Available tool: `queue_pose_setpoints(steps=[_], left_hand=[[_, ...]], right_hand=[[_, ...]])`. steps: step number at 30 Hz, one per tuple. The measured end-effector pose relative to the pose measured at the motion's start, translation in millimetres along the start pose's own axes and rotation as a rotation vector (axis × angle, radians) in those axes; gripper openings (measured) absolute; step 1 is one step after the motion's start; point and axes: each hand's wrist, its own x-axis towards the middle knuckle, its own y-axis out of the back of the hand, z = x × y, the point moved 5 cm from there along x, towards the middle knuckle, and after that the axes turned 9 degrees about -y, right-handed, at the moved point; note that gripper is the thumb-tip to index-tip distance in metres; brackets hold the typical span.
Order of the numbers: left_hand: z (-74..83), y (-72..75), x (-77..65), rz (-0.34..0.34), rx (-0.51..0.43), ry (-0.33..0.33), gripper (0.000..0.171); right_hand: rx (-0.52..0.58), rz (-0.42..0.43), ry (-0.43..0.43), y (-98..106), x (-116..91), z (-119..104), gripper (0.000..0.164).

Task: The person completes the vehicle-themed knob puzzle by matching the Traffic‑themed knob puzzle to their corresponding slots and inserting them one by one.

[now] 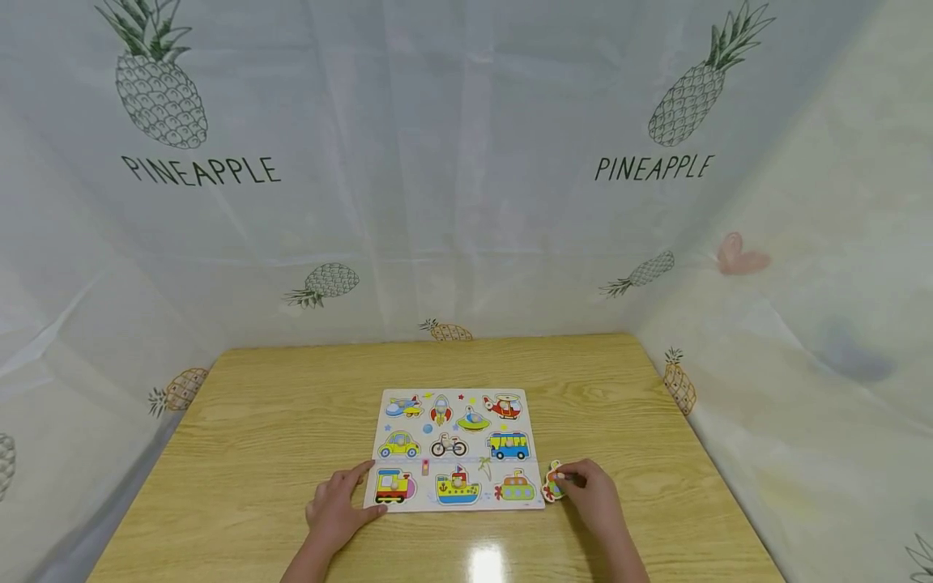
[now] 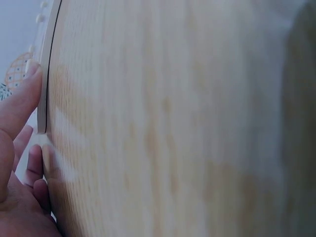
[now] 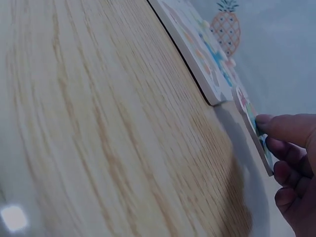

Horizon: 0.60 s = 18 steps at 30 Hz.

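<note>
A wooden peg puzzle board (image 1: 466, 463) with painted vehicles lies flat on the table. At its near left corner my left hand (image 1: 337, 506) rests, thumb by the front edge and index finger by the left side. The left wrist view shows that thumb (image 2: 24, 96) against the board's edge. Just right of the board, my right hand (image 1: 594, 494) pinches a small puzzle piece (image 1: 551, 484) painted red, yellow and green. In the right wrist view the piece (image 3: 249, 121) is tilted beside the board's corner, above the table, its far face partly hidden by the fingers.
The board sits on a wood-grain table (image 1: 277, 421), near its front middle. Pale cloth printed with pineapples (image 1: 466, 202) hangs behind the table and along both sides. A bright light reflection (image 1: 486, 563) shows on the tabletop in front of the board.
</note>
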Motion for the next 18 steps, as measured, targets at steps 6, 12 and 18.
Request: queue_pose_setpoints(steps=[6, 12, 18], left_hand=[[-0.7, -0.3, -0.7, 0.01, 0.015, -0.009, 0.085], [-1.1, -0.2, -0.3, 0.01, 0.016, -0.008, 0.085], [-1.3, -0.5, -0.3, 0.011, 0.017, -0.011, 0.085]], right_hand=[[0.075, -0.013, 0.009, -8.1, -3.8, -5.9, 0.01], [0.139, -0.084, -0.007, -24.3, -8.1, -13.4, 0.011], [0.156, -0.099, 0.023, -36.1, -9.6, -22.8, 0.013]])
